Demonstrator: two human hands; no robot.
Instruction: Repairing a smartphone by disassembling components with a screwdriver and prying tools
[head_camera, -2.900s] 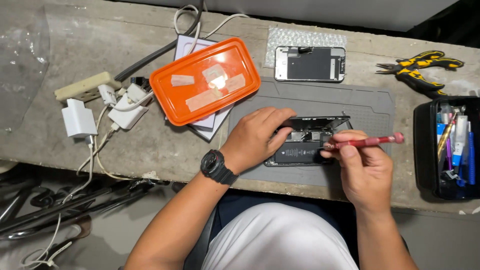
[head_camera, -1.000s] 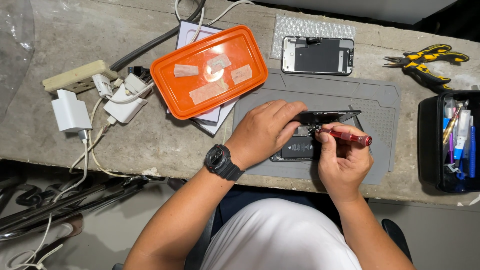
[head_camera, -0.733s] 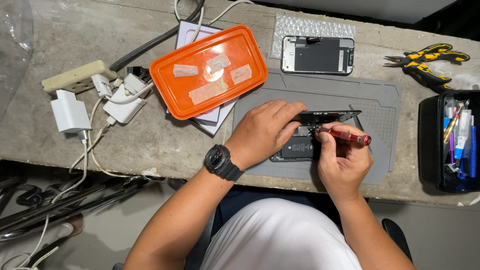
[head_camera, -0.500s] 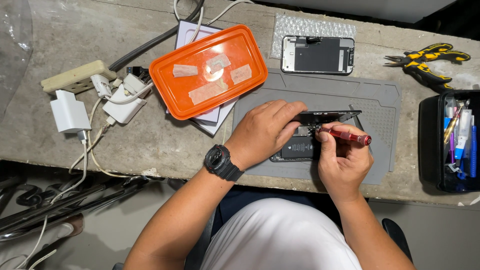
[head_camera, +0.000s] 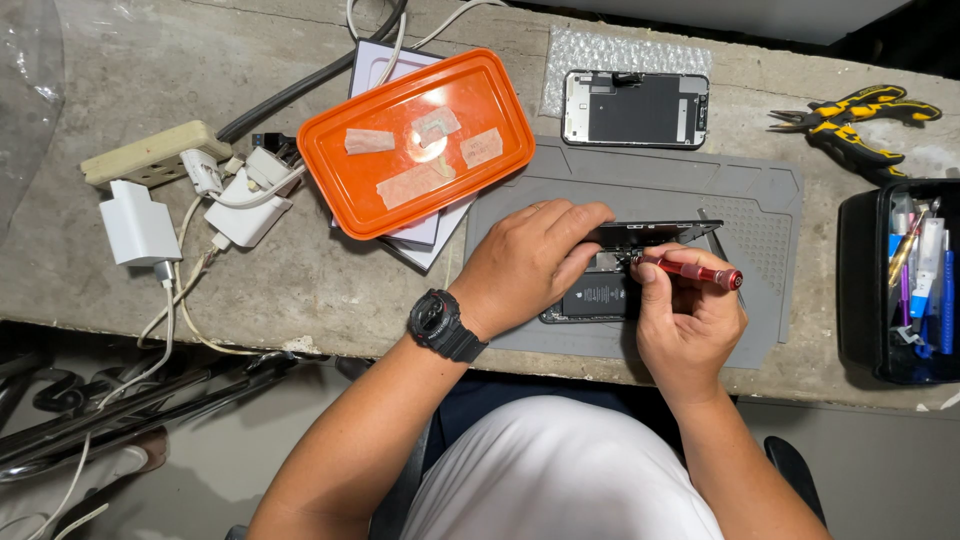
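Steadily, left hand (head_camera: 525, 262) clamps the opened phone (head_camera: 610, 285); right hand (head_camera: 685, 318) pinches a red screwdriver (head_camera: 690, 270), tip pointing nine o'clock.

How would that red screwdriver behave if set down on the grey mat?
The slim round red screwdriver in the right hand would probably roll, though the ribbed grey rubber mat may check it. It looks light and stiff.

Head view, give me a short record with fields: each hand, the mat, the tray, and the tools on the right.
left hand: steadies the opened phone
right hand: holds a red screwdriver, tip at the phone
mat: grey, under the phone
tray: orange, taped pieces on it, left of the mat
pliers: yellow and black, far right
tool box: black, right edge
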